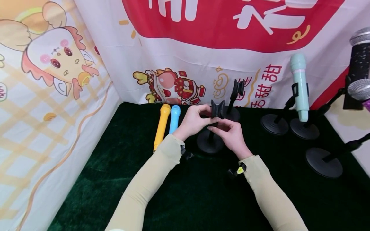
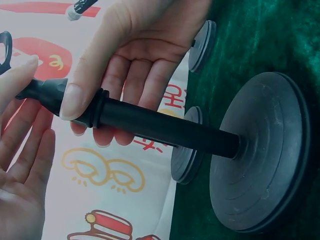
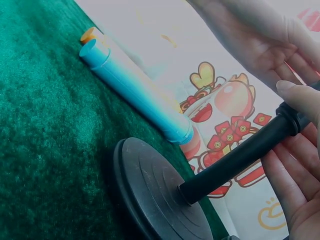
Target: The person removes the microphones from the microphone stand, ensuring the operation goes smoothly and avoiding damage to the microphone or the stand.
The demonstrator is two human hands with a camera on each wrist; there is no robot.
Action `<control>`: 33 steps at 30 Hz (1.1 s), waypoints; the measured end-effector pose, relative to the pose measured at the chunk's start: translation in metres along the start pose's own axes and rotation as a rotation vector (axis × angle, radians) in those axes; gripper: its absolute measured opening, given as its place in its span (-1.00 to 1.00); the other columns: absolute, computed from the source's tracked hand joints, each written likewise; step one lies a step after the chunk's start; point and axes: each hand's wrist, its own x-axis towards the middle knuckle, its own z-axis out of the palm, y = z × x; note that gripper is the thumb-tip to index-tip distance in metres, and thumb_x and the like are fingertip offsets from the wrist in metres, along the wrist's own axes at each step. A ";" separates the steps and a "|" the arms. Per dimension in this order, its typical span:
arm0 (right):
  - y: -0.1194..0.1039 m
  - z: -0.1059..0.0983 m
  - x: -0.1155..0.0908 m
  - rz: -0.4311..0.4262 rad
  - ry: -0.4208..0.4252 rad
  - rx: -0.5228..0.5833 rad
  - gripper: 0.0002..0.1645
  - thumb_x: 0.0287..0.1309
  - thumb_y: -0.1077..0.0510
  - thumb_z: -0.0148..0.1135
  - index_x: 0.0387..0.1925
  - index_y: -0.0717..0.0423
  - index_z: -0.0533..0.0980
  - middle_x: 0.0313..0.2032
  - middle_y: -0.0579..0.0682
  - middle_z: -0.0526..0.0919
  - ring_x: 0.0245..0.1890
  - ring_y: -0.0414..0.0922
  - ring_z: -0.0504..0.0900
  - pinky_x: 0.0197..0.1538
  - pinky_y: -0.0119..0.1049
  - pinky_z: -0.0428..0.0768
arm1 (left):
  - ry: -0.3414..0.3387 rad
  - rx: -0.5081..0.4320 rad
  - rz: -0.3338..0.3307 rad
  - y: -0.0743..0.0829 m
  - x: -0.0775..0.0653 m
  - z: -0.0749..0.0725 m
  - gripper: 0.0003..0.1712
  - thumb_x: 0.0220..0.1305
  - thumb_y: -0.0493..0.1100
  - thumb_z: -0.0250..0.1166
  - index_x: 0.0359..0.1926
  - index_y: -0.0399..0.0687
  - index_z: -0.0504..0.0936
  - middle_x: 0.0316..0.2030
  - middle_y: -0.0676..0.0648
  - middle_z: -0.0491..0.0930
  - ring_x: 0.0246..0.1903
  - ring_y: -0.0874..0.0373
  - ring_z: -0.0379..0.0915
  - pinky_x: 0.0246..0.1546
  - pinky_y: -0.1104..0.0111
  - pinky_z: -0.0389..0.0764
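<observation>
A black desktop microphone stand [image 1: 209, 146] stands upright on the dark green cloth between both hands. My left hand [image 1: 195, 120] pinches its neck just below the forked clip [image 1: 217, 109]. Lower down, my right hand [image 1: 231, 131] holds the collar at the top of the stem [image 2: 170, 127], thumb in front and fingers behind. In the right wrist view the round base [image 3: 155, 190] rests on the cloth. Left of the hands lie a yellow microphone [image 1: 162, 126] and a blue microphone [image 1: 174, 117], the blue one partly hidden by the left hand.
Right behind stands another black stand [image 1: 237, 88] with a bare clip. To the right, a mint microphone [image 1: 301, 86] sits in a stand. A black microphone [image 1: 358, 64] and another stand's base [image 1: 323, 162] are at the right edge. A printed cloth backdrop [image 1: 173, 57] hangs behind.
</observation>
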 end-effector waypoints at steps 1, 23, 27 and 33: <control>0.000 0.000 0.000 -0.001 0.001 0.001 -0.68 0.15 0.25 0.51 -0.05 0.28 0.71 -0.29 0.13 0.76 -0.31 -0.22 0.67 -0.24 -0.45 0.61 | 0.001 0.001 0.003 0.000 0.000 0.000 -0.84 0.18 -0.13 0.56 -0.24 -0.04 0.78 -0.29 0.11 0.73 -0.22 0.22 0.64 -0.07 0.30 0.63; 0.001 -0.002 0.000 0.025 -0.037 0.003 -0.66 0.18 0.21 0.50 -0.02 0.25 0.71 -0.24 0.11 0.76 -0.26 -0.15 0.70 -0.20 -0.42 0.64 | -0.011 0.036 -0.001 -0.002 -0.002 0.000 -0.82 0.23 -0.05 0.52 -0.20 0.02 0.77 -0.32 0.17 0.72 -0.26 0.25 0.63 -0.12 0.31 0.64; 0.004 -0.001 -0.002 0.023 -0.054 0.017 -0.67 0.16 0.26 0.50 -0.04 0.30 0.69 -0.19 0.15 0.76 -0.18 -0.06 0.75 -0.14 -0.41 0.66 | 0.002 0.036 -0.012 -0.003 -0.003 0.001 -0.79 0.22 -0.03 0.53 -0.19 0.02 0.78 -0.31 0.17 0.73 -0.27 0.25 0.64 -0.13 0.33 0.64; 0.005 0.000 -0.002 0.016 -0.061 0.036 -0.68 0.16 0.29 0.49 -0.05 0.32 0.69 -0.16 0.18 0.76 -0.16 -0.03 0.76 -0.11 -0.40 0.67 | 0.015 0.027 -0.038 -0.002 -0.004 0.002 -0.78 0.21 -0.02 0.53 -0.19 0.01 0.77 -0.30 0.14 0.73 -0.26 0.24 0.63 -0.12 0.33 0.63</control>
